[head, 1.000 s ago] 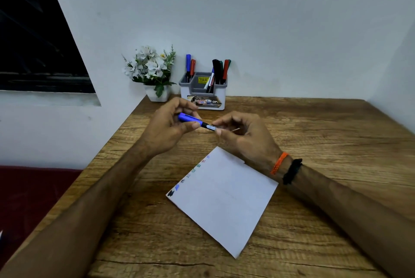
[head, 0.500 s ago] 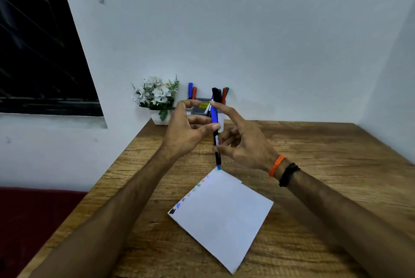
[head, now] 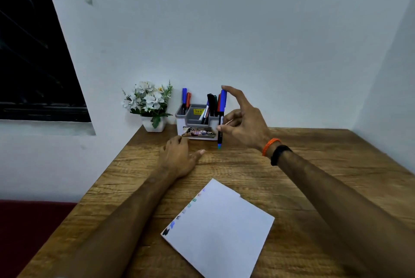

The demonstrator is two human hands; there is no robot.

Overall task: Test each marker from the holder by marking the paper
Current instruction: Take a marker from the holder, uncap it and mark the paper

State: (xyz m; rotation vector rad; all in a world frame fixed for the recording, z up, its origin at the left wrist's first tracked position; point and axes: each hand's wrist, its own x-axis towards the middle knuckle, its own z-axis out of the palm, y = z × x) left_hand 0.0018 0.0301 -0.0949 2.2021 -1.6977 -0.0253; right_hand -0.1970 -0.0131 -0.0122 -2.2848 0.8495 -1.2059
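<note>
Blue marker point(head: 221, 118) upright, capped, just at 3 o'clock of holder point(head: 197, 126), tip above table point(head: 314, 176). Right hand point(head: 244, 124) pinches marker: index finger on cap top, thumb on barrel. Left hand point(head: 179, 156) flat on table, fingers relaxed, at 7 o'clock of holder. Paper point(head: 222, 230) at 6 o'clock, colour marks along left edge. Flower pot point(head: 149, 107) at 9 o'clock of holder.
</note>
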